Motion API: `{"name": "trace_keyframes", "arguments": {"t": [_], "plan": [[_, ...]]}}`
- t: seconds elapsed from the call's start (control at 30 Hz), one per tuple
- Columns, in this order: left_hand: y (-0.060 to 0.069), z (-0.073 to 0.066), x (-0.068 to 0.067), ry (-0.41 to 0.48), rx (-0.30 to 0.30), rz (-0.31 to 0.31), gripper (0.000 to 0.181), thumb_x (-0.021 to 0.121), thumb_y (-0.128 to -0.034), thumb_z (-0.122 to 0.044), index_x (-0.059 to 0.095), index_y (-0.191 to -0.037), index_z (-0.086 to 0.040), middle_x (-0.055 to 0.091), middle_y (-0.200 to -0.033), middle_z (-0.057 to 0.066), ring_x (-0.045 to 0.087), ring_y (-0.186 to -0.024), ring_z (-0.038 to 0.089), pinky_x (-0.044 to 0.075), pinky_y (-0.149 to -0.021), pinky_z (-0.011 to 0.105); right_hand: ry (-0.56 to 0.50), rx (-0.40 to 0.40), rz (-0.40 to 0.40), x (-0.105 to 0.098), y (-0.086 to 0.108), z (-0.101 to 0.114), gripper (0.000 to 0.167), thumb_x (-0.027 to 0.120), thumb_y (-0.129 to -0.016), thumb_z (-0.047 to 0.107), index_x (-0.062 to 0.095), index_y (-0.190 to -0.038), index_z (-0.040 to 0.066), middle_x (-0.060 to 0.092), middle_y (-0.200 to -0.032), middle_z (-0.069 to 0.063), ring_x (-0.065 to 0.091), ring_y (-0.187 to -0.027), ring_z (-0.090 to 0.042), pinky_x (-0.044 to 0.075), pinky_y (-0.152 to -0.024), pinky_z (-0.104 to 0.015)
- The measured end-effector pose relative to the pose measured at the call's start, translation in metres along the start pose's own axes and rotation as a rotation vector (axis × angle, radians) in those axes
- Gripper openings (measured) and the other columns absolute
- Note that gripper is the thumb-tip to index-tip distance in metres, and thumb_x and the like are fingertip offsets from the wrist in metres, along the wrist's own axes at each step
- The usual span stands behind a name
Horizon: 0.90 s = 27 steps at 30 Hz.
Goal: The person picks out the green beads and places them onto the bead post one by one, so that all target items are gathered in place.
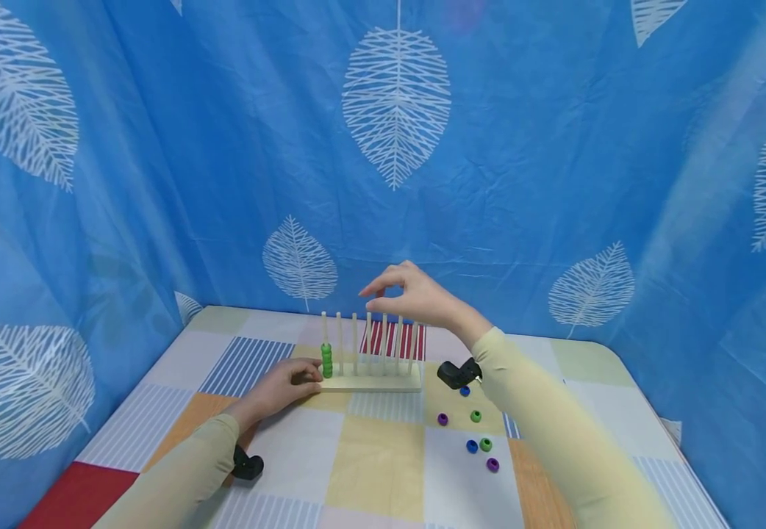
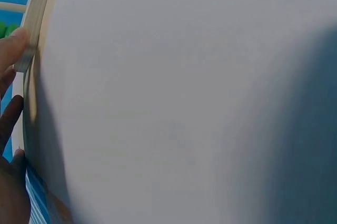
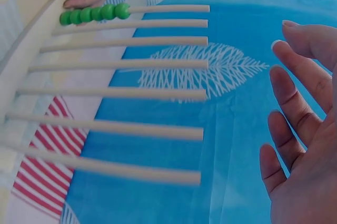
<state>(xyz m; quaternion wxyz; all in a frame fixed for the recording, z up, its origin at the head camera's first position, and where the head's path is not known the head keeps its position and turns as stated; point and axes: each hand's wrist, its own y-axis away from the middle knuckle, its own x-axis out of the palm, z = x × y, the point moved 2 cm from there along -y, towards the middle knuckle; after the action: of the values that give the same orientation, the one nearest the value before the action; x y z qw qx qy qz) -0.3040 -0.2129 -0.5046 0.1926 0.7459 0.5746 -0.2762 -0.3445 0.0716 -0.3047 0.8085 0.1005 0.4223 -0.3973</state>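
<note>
Gripping left end of pale wooden rack with seven upright round pegs (image 1: pixel 370 383) in left hand (image 1: pixel 285 386). Poising right hand (image 1: pixel 416 296) above middle pegs, fingers loosely bent and parted. Noting nearest, on multicoloured patchwork tablecloth (image 1: pixel 376 470), front right of rack: two small round purple beads (image 1: pixel 492 465), two round blue beads (image 1: pixel 472 447), two round green beads (image 1: pixel 485 445), lying scattered. Finding rack standing toward tablecloth's far edge, bearing stack of round green beads (image 1: pixel 326 361) on leftmost peg. Seeing, beyond, blue curtain with white leaf prints (image 1: pixel 522 184) hanging.
</note>
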Motion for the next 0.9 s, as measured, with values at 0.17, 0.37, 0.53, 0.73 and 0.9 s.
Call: {"name": "trace_keyframes", "arguments": {"t": [0.17,0.37,0.53,0.73,0.9], "plan": [[0.000,0.001,0.000,0.007,-0.002,0.003,0.008,0.077,-0.0937,-0.021,0.074,-0.096,-0.028,0.060,-0.143,0.005,0.047,-0.139,0.036,0.030,-0.117,0.061,0.004,0.034,-0.014,-0.007,0.016,-0.008,0.021,0.070,-0.097,0.040,0.075,-0.117,0.034,0.065,-0.118,0.010,0.042,-0.123,-0.021,0.044,-0.094,-0.050],[0.000,0.001,0.000,-0.010,0.000,-0.003,0.007,0.077,-0.0941,-0.022,0.074,-0.096,-0.028,0.060,-0.142,0.005,0.047,-0.138,0.036,0.032,-0.116,0.061,0.009,0.069,-0.029,-0.012,0.035,-0.020,0.021,0.071,-0.096,0.040,0.076,-0.116,0.035,0.064,-0.116,0.012,0.043,-0.118,-0.019,0.044,-0.092,-0.050],[0.001,0.000,0.000,-0.002,0.009,-0.001,0.008,0.077,-0.0939,-0.021,0.074,-0.096,-0.028,0.061,-0.142,0.006,0.048,-0.138,0.035,0.033,-0.116,0.060,0.017,0.102,-0.035,-0.015,0.050,-0.029,0.020,0.071,-0.097,0.040,0.076,-0.115,0.034,0.065,-0.116,0.009,0.044,-0.116,-0.021,0.044,-0.091,-0.049],[0.001,0.000,0.000,0.011,0.020,0.000,0.009,0.077,-0.0935,-0.019,0.074,-0.095,-0.027,0.060,-0.142,0.007,0.049,-0.137,0.036,0.034,-0.116,0.059,0.017,0.125,-0.030,-0.015,0.063,-0.038,0.024,0.070,-0.097,0.043,0.075,-0.119,0.033,0.065,-0.118,0.009,0.044,-0.116,-0.021,0.042,-0.087,-0.048],[0.002,0.000,0.000,0.021,0.021,0.001,0.009,0.077,-0.0935,-0.018,0.074,-0.095,-0.026,0.060,-0.143,0.007,0.048,-0.138,0.036,0.033,-0.116,0.060,0.037,0.136,-0.037,-0.013,0.069,-0.043,0.029,0.071,-0.096,0.043,0.076,-0.120,0.028,0.066,-0.117,0.007,0.045,-0.112,-0.021,0.043,-0.085,-0.047]]}}
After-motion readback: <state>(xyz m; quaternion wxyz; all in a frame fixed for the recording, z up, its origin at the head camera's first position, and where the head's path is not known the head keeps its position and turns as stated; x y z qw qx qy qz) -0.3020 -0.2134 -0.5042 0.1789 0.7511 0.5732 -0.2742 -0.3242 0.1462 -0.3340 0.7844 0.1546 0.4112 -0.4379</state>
